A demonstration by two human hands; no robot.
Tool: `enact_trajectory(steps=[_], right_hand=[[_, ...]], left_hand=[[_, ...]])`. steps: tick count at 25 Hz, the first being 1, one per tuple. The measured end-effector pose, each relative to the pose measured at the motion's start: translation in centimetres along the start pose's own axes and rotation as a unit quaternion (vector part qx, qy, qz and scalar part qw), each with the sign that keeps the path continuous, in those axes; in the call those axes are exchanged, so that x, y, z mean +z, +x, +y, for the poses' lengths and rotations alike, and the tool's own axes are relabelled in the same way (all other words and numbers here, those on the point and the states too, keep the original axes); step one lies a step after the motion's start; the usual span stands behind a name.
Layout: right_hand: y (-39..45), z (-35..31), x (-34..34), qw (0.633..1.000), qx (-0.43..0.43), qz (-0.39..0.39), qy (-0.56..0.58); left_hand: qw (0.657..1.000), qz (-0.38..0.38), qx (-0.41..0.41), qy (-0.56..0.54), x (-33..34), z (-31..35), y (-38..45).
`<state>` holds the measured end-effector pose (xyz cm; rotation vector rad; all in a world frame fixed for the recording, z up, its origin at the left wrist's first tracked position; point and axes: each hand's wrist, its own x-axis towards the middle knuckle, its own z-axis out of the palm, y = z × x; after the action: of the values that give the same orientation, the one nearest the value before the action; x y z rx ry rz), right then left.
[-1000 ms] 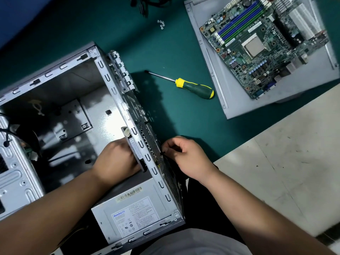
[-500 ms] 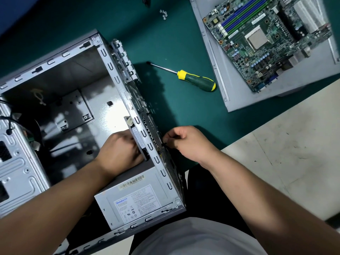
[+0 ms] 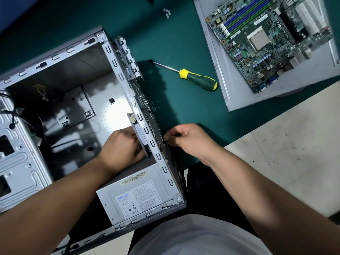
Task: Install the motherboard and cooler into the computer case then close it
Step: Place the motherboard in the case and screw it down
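Note:
The open grey computer case (image 3: 55, 57) lies on its side on the green mat. My left hand (image 3: 121, 148) is inside it, gripping a black rear fan (image 3: 141, 137) held against the perforated rear panel (image 3: 154, 126). Outside that panel, my right hand (image 3: 187, 140) pinches a small black fastener (image 3: 164, 142) at the grille. The green motherboard (image 3: 266, 39) with its bare CPU lies at the top right on the detached grey side panel (image 3: 230, 89). I see no cooler that I can make out.
A yellow-and-green screwdriver (image 3: 198, 80) lies on the mat between case and side panel. Several small screws (image 3: 167, 12) sit at the top. The power supply (image 3: 136, 196) fills the case's near corner. A pale floor (image 3: 285, 153) shows at right.
Both hands stay at the same spot on the rear panel. Only the view has shifted slightly.

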<state>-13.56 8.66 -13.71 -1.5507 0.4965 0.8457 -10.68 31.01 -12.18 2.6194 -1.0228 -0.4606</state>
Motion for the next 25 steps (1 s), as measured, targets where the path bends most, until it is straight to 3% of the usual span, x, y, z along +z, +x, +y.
enact_trajectory(steps=[25], right_hand=[[-0.8, 0.3, -0.2, 1.0, -0.004, 0.006, -0.009]], left_hand=[[1.0, 0.007, -0.02, -0.016, 0.6, -0.2, -0.1]])
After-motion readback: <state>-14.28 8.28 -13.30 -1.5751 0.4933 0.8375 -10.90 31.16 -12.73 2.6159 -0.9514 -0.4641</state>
